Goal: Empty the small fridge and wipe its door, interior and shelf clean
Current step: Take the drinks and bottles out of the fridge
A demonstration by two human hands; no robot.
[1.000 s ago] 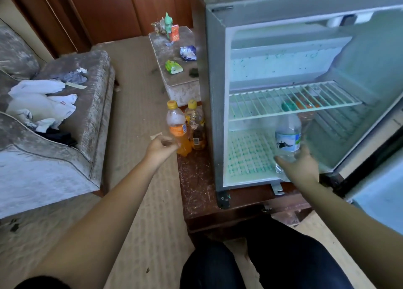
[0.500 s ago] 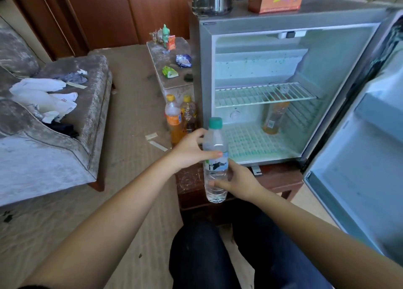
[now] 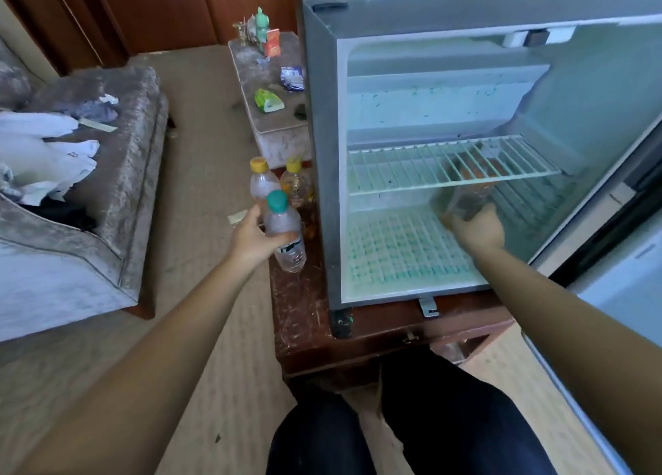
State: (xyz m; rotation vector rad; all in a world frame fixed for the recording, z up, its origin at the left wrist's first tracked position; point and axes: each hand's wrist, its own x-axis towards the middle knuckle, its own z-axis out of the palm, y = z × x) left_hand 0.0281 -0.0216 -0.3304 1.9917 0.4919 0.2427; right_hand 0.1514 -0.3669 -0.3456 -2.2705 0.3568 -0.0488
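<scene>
Hands parted: left [image 3: 255, 241] keeps water bottle [image 3: 283, 223], right [image 3: 473, 230] grips amber bottle [image 3: 465, 196]

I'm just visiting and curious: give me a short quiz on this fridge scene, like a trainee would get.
1. True or false: the left hand holds the green-capped water bottle.
2. The right hand grips the amber bottle where? A) below the wire shelf inside the fridge; B) above the shelf; C) outside the fridge.
3. How many yellow-capped bottles stand beside the fridge?
Key: 1 true; 2 A; 3 two.
</scene>
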